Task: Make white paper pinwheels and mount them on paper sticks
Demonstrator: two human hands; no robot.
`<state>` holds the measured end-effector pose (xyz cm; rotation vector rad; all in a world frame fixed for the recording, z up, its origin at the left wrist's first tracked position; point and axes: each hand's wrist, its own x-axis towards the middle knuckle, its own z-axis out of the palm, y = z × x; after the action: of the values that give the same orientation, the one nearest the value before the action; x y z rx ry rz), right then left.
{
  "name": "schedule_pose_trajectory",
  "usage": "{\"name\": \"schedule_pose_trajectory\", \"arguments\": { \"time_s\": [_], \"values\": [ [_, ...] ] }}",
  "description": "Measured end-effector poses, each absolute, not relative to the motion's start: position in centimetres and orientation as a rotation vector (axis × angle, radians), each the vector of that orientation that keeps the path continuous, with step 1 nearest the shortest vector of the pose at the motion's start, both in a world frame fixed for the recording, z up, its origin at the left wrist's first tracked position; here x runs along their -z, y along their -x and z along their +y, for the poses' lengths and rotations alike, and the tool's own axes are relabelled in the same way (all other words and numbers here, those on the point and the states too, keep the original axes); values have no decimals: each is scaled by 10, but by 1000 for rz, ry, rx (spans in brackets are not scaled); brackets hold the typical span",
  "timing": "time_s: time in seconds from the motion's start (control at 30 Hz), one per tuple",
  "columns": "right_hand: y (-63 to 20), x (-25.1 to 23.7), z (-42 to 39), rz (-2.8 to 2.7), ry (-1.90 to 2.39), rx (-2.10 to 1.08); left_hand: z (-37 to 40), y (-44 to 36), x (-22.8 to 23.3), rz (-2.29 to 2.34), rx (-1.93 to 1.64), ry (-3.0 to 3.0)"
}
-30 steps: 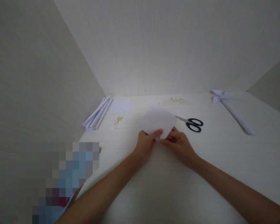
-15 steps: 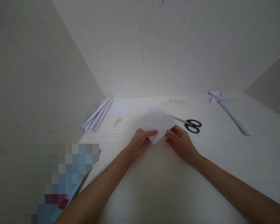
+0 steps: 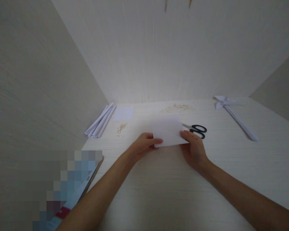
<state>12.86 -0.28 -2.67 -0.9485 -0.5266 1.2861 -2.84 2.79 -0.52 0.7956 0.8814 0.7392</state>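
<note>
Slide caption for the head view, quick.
Left hand and right hand hold a paper sheet near black-handled scissors.

A plain white paper sheet [image 3: 170,133] is held, straight edge toward six o'clock, gripped at eight and three.

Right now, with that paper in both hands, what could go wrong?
The paper hides the tips of the scissors, and the right hand is close to their handles, so a sideways move might knock them. The left hand holds the near left corner while the right hand holds the right side; an uneven pull could crease the sheet.
</note>
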Motion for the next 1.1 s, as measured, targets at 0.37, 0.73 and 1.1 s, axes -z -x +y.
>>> {"name": "schedule_pose_trajectory", "arguments": {
  "time_s": [0.37, 0.73, 1.1],
  "values": [
    [-115, 31, -11, -819, 1095, -1252, 12, 2, 9, 785, -1071, -370],
    [-119, 35, -9, -890, 1100, -1400, 5, -4, 12, 874, -1251, -645],
    [-121, 32, -12, -1028, 1067, -1434, 6, -4, 15, 900, -1299, -641]
  ]
}}
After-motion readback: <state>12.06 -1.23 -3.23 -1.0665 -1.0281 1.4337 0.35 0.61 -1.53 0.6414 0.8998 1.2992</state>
